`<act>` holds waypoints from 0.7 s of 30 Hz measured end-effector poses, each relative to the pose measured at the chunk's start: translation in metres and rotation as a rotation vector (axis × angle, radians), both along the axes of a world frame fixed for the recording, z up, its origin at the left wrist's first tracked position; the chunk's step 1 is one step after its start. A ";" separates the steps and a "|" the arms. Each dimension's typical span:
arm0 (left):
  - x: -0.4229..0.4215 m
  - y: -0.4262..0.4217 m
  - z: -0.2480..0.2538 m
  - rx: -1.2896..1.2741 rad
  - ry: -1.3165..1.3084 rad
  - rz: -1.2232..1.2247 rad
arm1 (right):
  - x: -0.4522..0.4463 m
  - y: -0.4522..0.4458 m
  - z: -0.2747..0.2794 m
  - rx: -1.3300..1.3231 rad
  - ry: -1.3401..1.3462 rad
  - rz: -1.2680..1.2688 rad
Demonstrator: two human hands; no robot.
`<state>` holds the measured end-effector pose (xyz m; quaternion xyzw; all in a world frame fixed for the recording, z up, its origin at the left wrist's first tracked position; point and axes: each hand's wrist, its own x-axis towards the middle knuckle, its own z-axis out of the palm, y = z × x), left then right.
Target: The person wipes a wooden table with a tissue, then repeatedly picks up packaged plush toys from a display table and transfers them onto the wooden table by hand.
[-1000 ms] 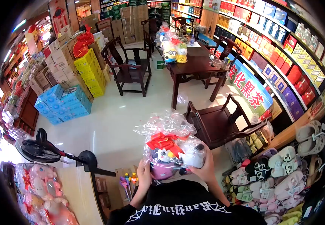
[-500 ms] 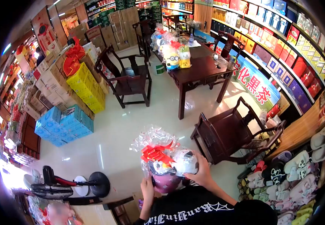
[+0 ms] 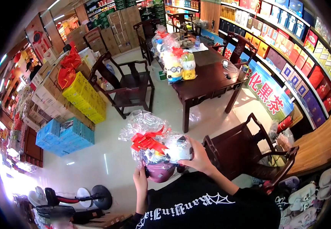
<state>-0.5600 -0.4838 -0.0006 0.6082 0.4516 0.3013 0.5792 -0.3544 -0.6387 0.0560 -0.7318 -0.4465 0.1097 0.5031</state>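
Between my two hands is a gift bundle [image 3: 159, 170] in clear crinkled wrap, with a red ribbon bow on top, a pink-purple rounded lower part and a white-and-black piece at its right. My left hand [image 3: 141, 181] holds its lower left side, fingers against the wrap. On the right side, my right hand [image 3: 196, 157] is wrapped round the white-and-black piece. Farther ahead, similar wrapped plush bundles [image 3: 174, 70] with red bows stand along the left side of a dark wooden table [image 3: 203, 82].
Dark wooden chairs stand at the right [image 3: 234, 149] and left [image 3: 129, 84]. Yellow boxes [image 3: 83, 99] and blue boxes [image 3: 66, 135] are stacked on the left. A fan [image 3: 72, 200] is at the lower left, with slippers [image 3: 303, 196] at the lower right.
The table and its bundles appear nearer, and the chair at the right sits lower in view. Both hands still hold the bundle, now slightly farther left in view. The slippers have shifted toward the lower right corner.
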 end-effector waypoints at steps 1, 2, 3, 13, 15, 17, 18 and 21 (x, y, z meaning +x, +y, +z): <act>0.018 0.006 0.001 -0.006 -0.027 -0.029 | 0.017 0.004 0.002 0.014 -0.010 0.003; 0.033 0.011 0.002 -0.013 -0.054 -0.056 | 0.033 0.006 0.001 0.014 -0.015 0.001; 0.046 0.017 0.001 0.020 -0.044 -0.097 | 0.048 0.008 -0.001 0.044 -0.023 0.013; 0.154 0.041 -0.018 0.089 0.224 -0.316 | 0.123 -0.009 -0.026 -0.202 0.053 -0.176; 0.172 0.052 -0.026 0.131 0.244 -0.427 | 0.134 -0.005 -0.044 -0.149 0.055 -0.216; 0.196 0.064 -0.025 0.106 0.267 -0.465 | 0.146 -0.001 -0.053 -0.141 0.085 -0.300; 0.208 0.071 -0.024 0.090 0.285 -0.501 | 0.152 0.003 -0.052 -0.136 0.087 -0.307; 0.246 0.101 -0.036 0.119 0.255 -0.561 | 0.176 0.023 -0.049 -0.167 0.020 -0.387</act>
